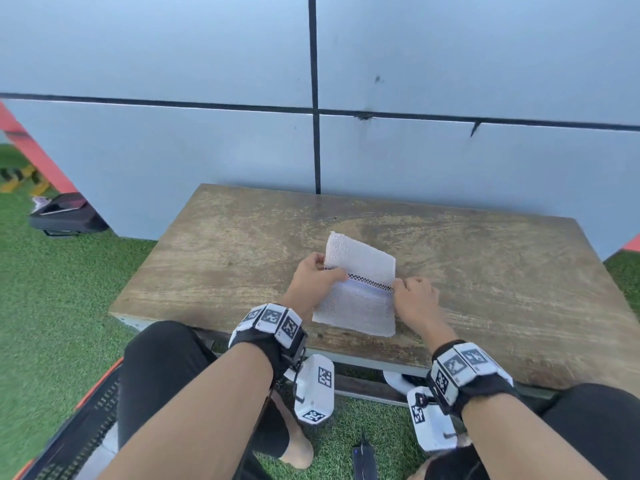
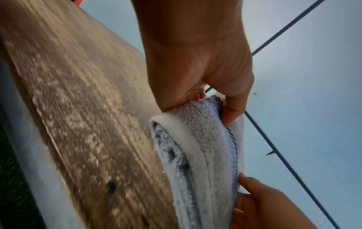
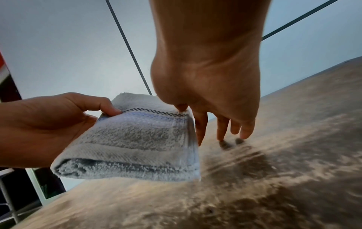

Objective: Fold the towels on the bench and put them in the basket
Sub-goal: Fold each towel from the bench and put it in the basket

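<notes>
**Towel pinched at both ends, mid-fold on the bench**

Fingertips of the left hand (image 1: 320, 276) are closed in a pinch on the left end of the checkered trim line, thumb on top as the right wrist view shows. At the other end of that trim the right hand (image 1: 414, 295) pinches the edge between thumb and forefinger, while its remaining fingers (image 3: 243, 128) hang down beside the cloth, their tips close to the wood. Between the two pinches the white towel (image 1: 358, 289) is held, already doubled into a small thick rectangle; its near part lies on the bench (image 1: 214, 258), and its far flap is raised beyond the fingers

A further fold is judged to be in hand. The next move would call for the pinched edge to be carried over evenly by both hands, so the layers are kept aligned, and then for the bundle to be pressed flat. The basket cannot be made out with certainty; a dark slatted object with an orange rim (image 1: 86, 424) lies low to the left of the hands and may be it

No brand or readable writing is seen on the towel. Only square coded markers are shown on the wrist bands (image 1: 272, 322)
</notes>
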### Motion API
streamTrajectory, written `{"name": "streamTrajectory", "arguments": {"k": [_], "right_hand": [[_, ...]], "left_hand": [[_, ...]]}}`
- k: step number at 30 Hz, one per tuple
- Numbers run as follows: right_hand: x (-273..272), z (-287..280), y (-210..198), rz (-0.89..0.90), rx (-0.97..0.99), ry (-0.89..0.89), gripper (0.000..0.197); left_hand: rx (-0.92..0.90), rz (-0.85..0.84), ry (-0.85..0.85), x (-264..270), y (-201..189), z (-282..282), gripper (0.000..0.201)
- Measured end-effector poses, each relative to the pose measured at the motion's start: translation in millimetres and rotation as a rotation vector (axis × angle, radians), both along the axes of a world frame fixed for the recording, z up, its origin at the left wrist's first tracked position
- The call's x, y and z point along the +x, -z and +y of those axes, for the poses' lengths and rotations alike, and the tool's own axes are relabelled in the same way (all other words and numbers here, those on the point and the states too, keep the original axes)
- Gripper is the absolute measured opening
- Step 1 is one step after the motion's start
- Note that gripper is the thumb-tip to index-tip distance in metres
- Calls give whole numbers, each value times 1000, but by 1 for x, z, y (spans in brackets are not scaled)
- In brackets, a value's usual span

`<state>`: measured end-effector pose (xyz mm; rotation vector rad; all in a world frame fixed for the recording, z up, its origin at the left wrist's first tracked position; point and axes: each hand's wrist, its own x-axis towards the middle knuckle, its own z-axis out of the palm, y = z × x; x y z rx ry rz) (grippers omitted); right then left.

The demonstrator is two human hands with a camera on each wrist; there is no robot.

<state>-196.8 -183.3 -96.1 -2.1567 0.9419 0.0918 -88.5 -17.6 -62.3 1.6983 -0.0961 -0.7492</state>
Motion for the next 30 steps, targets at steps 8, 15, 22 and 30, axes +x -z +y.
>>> {"name": "streamTrajectory", "arguments": {"k": [8, 15, 22, 30], "right_hand": [[21, 48, -48, -242, 538, 93, 40], [31, 97, -88, -224, 569, -197, 31], [52, 188, -122, -286, 378, -476, 31], [100, 347, -135, -290, 183, -749, 21]], "left_hand": [[-198, 12, -37, 4, -42, 49, 51], [-173, -76, -135, 11, -52, 128, 48], [-224, -152, -391, -6, -61, 228, 49], [-275, -205, -801, -20, -54, 376, 46]]}}
